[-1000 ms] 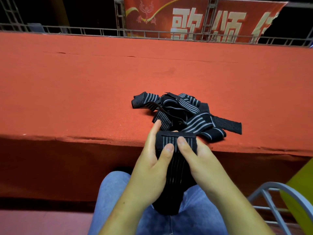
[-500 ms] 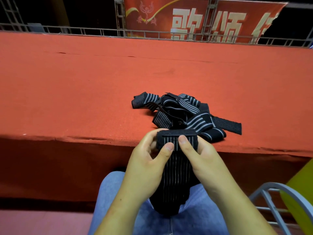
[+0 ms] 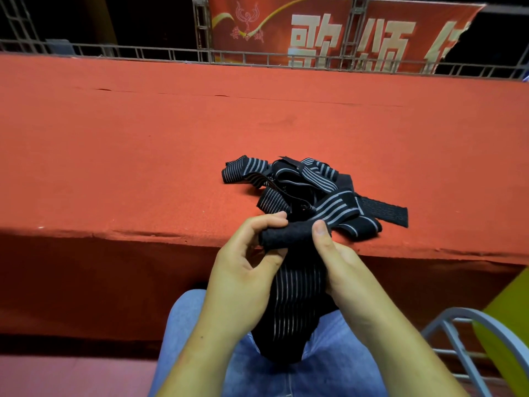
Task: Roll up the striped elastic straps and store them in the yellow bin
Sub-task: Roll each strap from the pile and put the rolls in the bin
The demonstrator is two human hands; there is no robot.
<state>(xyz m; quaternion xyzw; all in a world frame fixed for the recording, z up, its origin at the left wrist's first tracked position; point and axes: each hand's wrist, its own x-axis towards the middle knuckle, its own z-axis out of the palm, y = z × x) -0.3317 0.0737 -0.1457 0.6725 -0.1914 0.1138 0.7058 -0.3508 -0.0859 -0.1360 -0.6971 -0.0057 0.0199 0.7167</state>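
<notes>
Two hands: the left hand (image 3: 237,282) and the right hand (image 3: 343,270). One strap (image 3: 297,296) is pinched between both, with one rolled end at its top. One pile (image 3: 309,190) of further straps lies on the one red surface (image 3: 143,153); it is too tangled to count, though several striped bands show. One yellow bin (image 3: 509,325) is cut by the right edge. One grey metal frame (image 3: 458,316) stands beside it. One red banner (image 3: 329,30) carries three large characters, the third cut off. One pair of jeans (image 3: 337,362).
</notes>
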